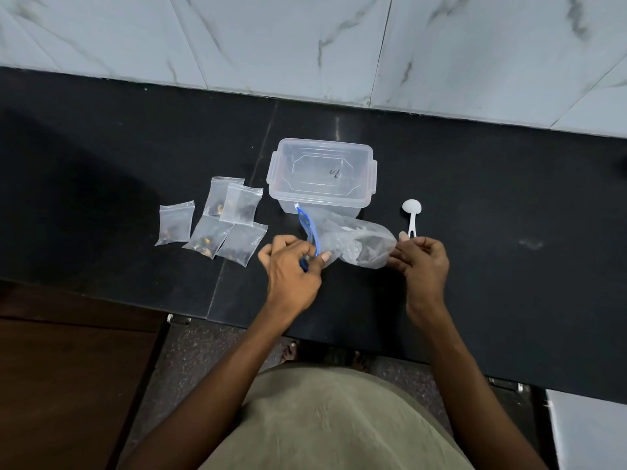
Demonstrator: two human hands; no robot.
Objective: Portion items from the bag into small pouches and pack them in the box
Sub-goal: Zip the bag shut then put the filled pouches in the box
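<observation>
A black stone counter (pixel 475 198) runs across the view, backed by a wall of white marble tiles (pixel 305 39). On it, near the middle, sits a clear plastic box (pixel 320 176) with its lid on and clips at both sides; a dark scribble shows on the lid.

Just in front of the box lies a clear zip bag (pixel 342 237) with a blue seal strip, on its side, its mouth toward the left and a dark clump of contents gathered at its right end. The left hand (pixel 293 266) grasps the mouth end, fingers curled around the blue strip. The right hand (pixel 422 259) pinches the bag's closed end with its fingers curled, and the handle of a white plastic spoon (pixel 412 215) pokes out above them; whether that hand also grips the spoon I cannot tell. The spoon's bowl points away, toward the wall, just right of the box.

Left of the box and the bag, five small clear pouches (pixel 217 222) lie flat on the counter, each with a little dark and brownish material inside. Four overlap in a loose cluster; the fifth (pixel 174 222) lies just apart at the far left
</observation>
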